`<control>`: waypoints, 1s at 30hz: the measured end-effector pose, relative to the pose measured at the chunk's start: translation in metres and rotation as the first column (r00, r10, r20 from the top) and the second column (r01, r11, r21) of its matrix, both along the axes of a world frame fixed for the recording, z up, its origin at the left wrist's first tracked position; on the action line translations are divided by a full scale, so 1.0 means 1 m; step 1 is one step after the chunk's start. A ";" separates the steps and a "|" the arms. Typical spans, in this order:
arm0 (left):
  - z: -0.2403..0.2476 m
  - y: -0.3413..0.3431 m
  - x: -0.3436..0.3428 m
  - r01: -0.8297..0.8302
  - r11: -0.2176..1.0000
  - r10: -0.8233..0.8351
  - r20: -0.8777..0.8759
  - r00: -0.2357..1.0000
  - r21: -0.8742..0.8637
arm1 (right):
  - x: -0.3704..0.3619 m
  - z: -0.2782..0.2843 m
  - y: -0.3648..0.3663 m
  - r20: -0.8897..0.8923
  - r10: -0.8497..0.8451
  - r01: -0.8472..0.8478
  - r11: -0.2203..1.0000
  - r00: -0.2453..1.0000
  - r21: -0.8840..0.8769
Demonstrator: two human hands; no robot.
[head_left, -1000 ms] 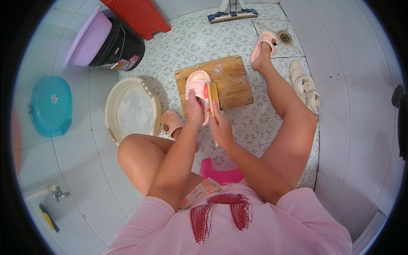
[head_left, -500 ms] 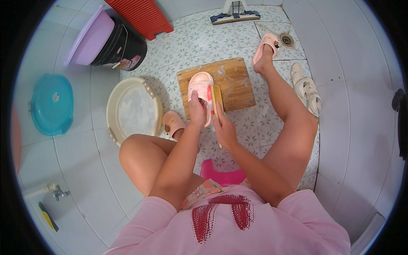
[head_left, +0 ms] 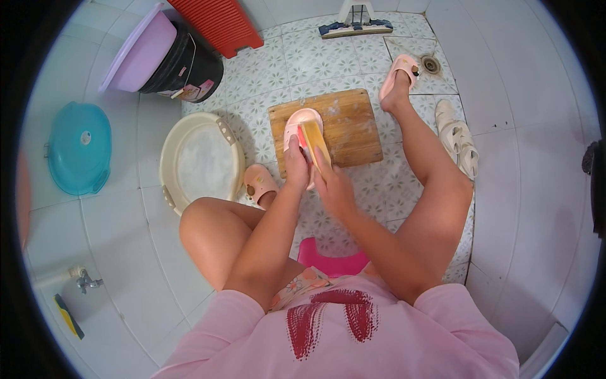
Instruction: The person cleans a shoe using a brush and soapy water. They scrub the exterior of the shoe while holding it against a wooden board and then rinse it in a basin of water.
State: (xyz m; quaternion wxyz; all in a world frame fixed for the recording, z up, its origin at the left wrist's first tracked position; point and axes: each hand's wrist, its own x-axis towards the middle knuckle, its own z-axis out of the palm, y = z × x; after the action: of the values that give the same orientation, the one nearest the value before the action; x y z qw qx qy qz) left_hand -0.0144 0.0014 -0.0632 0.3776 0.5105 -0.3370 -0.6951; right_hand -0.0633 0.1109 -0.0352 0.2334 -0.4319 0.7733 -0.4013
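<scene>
While left hand (head_left: 297,165) steadies pink slipper (head_left: 300,129) (on wooden board (head_left: 349,126)), right hand (head_left: 333,186) holds brush (head_left: 314,139).

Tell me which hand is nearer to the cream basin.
Left. The left hand holds the pink slipper on the side toward the cream basin; the right hand holds a brush farther away.

Bright even daylight, soft faint shadows under legs, mild sheen on white tiles, sharp centre, strong fisheye bending, black vignette rim
</scene>
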 end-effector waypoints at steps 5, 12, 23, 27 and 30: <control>-0.017 -0.009 0.009 0.090 0.990 -0.087 -0.029 0.996 0.111 | -0.045 0.003 -0.032 0.029 -0.032 0.031 0.998 0.999 0.058; -0.009 -0.004 0.000 -0.071 0.981 0.096 -0.138 0.986 0.181 | -0.096 -0.018 0.002 -0.182 -0.493 0.503 0.864 0.851 0.010; -0.002 -0.005 0.005 0.077 0.994 -0.067 -0.126 0.990 0.075 | -0.111 -0.038 0.021 0.002 -0.527 0.521 0.840 0.850 0.152; -0.002 -0.006 0.010 0.099 0.994 -0.094 -0.095 0.991 0.054 | -0.099 -0.035 0.023 -0.016 -0.525 0.520 0.837 0.851 0.170; -0.005 -0.009 0.017 0.136 0.985 -0.121 -0.131 0.984 0.109 | -0.094 -0.036 0.028 0.041 -0.532 0.520 0.840 0.846 0.154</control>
State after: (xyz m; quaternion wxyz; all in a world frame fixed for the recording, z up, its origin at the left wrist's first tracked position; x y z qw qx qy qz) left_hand 0.0029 -0.0074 -0.0679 0.3215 0.4648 -0.3036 -0.7671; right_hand -0.1576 0.1393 -0.0714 0.1750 -0.1691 0.8775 -0.4133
